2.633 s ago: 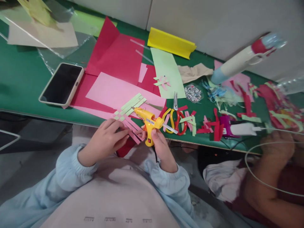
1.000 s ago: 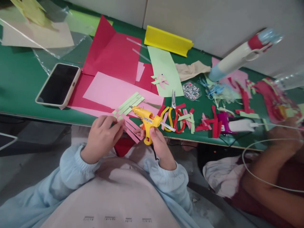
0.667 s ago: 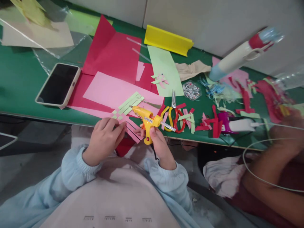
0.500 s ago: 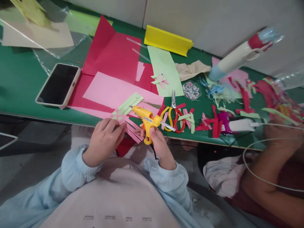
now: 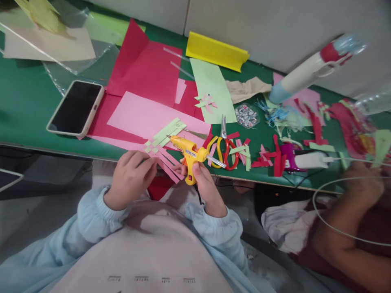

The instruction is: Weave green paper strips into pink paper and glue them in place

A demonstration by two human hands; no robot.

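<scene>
My right hand (image 5: pixel 206 185) grips a yellow hot glue gun (image 5: pixel 191 156) by its handle, with a clear glue stick jutting from the back. Its nozzle points left, over woven pink and light green paper strips (image 5: pixel 161 140) at the table's front edge. The fingertips of the right hand are close to the loose pink strip ends. My left hand (image 5: pixel 131 177) is just left of those ends, its fingers curled together in a pinch. What it pinches, if anything, is hidden. Red- and yellow-handled scissors (image 5: pixel 223 146) lie right of the glue gun.
A phone (image 5: pixel 76 108) lies at the left. Red paper (image 5: pixel 152 73), a green sheet (image 5: pixel 210 81) with a small paper fish, and a bag of googly eyes (image 5: pixel 246 116) lie behind. Paper scraps and a bottle (image 5: pixel 305 71) are at the right, where another person's hand (image 5: pixel 363 183) handles paper.
My left hand has shifted slightly left, away from the pink strip ends. My right hand and the glue gun stay in place. The other person's hand now has green paper by it.
</scene>
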